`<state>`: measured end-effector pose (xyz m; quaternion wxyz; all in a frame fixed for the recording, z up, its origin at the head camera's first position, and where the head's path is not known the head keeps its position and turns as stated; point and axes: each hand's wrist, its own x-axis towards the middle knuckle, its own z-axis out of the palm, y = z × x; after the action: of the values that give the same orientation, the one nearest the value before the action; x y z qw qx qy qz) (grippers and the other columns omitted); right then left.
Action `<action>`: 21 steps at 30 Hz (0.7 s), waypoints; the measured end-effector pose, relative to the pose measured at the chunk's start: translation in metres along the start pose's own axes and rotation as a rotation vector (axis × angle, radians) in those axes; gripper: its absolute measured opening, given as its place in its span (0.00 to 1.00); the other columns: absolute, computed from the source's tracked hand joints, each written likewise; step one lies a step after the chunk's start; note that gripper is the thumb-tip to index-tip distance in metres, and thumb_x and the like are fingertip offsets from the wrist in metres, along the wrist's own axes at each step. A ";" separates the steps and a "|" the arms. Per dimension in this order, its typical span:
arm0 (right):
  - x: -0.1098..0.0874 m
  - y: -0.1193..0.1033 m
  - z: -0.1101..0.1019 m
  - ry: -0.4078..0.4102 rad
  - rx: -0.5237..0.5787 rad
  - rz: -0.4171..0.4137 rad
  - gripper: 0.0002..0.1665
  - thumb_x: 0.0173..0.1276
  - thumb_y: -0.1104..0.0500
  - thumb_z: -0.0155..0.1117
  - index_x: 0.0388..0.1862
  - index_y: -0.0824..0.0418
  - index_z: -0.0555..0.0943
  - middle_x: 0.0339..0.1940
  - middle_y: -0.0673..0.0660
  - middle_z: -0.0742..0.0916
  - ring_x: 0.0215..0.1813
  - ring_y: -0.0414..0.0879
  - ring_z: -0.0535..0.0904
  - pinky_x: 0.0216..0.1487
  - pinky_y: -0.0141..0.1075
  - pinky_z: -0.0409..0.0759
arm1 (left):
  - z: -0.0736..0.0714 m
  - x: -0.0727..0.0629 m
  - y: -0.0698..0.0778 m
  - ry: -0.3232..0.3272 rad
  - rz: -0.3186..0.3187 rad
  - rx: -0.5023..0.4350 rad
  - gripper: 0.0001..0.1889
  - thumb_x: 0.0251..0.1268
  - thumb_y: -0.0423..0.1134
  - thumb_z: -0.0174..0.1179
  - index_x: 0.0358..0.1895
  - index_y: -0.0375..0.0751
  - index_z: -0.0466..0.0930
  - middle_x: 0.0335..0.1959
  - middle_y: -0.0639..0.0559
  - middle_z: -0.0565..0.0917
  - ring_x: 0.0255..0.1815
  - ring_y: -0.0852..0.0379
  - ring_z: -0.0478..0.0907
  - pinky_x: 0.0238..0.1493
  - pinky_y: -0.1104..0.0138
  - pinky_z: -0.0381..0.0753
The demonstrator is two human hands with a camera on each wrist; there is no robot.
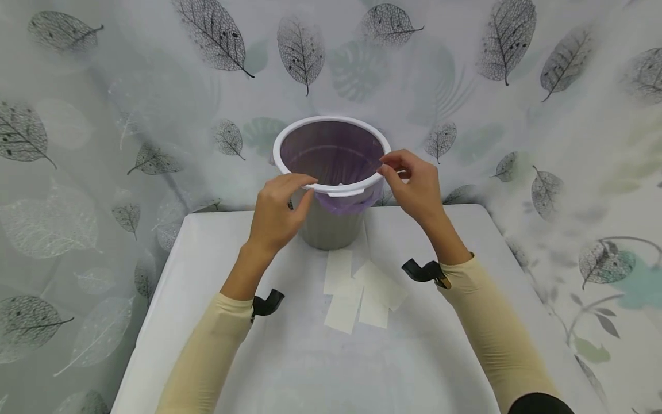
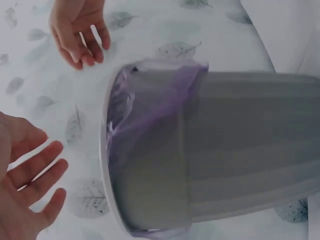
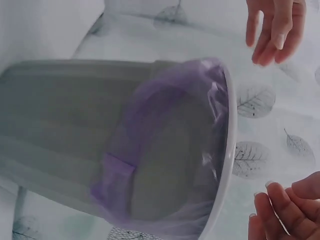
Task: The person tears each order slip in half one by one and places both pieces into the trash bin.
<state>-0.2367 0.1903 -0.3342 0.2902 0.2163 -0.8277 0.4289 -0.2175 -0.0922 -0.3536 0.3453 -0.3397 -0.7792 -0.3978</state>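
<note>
A grey trash bin (image 1: pixel 331 230) with a white rim ring (image 1: pixel 331 119) stands upright towards the table's far edge. Thin purple bag film (image 1: pixel 326 149) lines its inside, and part of the film hangs below the ring outside, as the right wrist view also shows in a loose fold (image 3: pixel 117 175). My left hand (image 1: pixel 281 206) is at the rim's near left, thumb and fingers spread apart. At the rim's right side is my right hand (image 1: pixel 414 183), fingers loosely bent. Both wrist views show gaps between the hands and the rim; neither hand holds anything.
Several pale paper slips (image 1: pixel 343 310) lie overlapping on the white table (image 1: pixel 362 368) in front of the bin. A leaf-patterned curtain (image 1: pixel 331 63) hangs behind and at both sides. Black wrist straps (image 1: pixel 269 303) show at the cream sleeves (image 1: pixel 207 356).
</note>
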 end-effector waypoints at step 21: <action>-0.114 -0.029 0.032 -0.047 0.170 0.150 0.08 0.69 0.78 0.64 0.43 0.72 0.85 0.34 0.66 0.88 0.37 0.60 0.87 0.43 0.33 0.82 | 0.044 -0.119 0.014 -0.104 -0.181 -0.046 0.09 0.63 0.28 0.69 0.46 0.36 0.89 0.46 0.47 0.88 0.50 0.47 0.84 0.49 0.49 0.82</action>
<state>-0.1441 0.1604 -0.4081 0.2184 0.1878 -0.8089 0.5126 -0.1550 -0.0787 -0.4642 0.2590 -0.2958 -0.8143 -0.4269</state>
